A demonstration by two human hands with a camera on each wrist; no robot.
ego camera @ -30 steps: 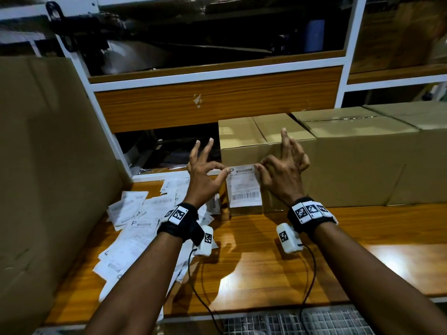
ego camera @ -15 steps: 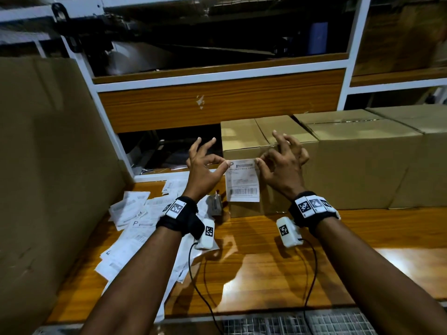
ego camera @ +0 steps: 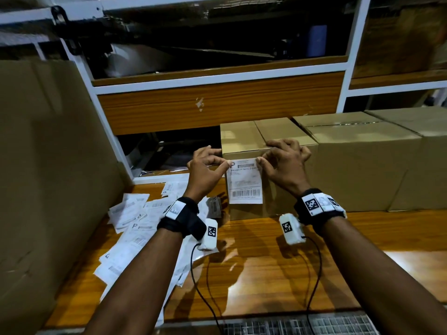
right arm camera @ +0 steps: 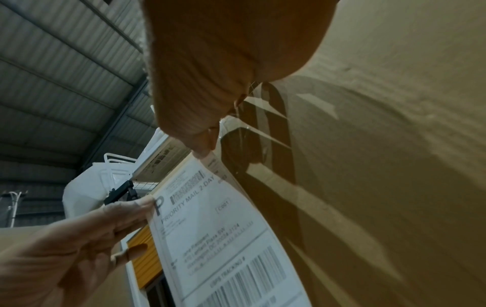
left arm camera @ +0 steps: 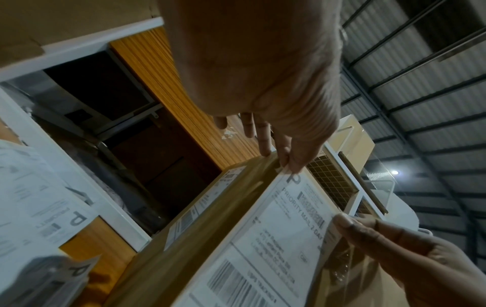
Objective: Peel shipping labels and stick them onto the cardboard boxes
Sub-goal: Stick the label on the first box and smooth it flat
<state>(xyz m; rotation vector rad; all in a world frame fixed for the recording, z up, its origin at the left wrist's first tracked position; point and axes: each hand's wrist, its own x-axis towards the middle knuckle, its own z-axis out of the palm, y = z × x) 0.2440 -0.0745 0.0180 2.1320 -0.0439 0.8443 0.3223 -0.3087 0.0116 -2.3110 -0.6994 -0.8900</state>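
Shipping label [ego camera: 245, 181]: your left hand [ego camera: 205, 170] and right hand [ego camera: 284, 166] pinch its top corners against the box [ego camera: 244, 141] at the bench's back edge; uneven pressing likely skews or wrinkles it.

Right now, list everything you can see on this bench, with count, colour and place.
White shipping label: one, held against the front face of the small box.
Small brown cardboard box: one, bench centre.
Larger brown cardboard boxes: at least two, to its right.
Loose white label sheets: a pile, bench left.
Tall brown cardboard sheet: one, far left.
Wooden bench: one.
Left hand: pinches label's top left corner.
Right hand: pinches top right corner.
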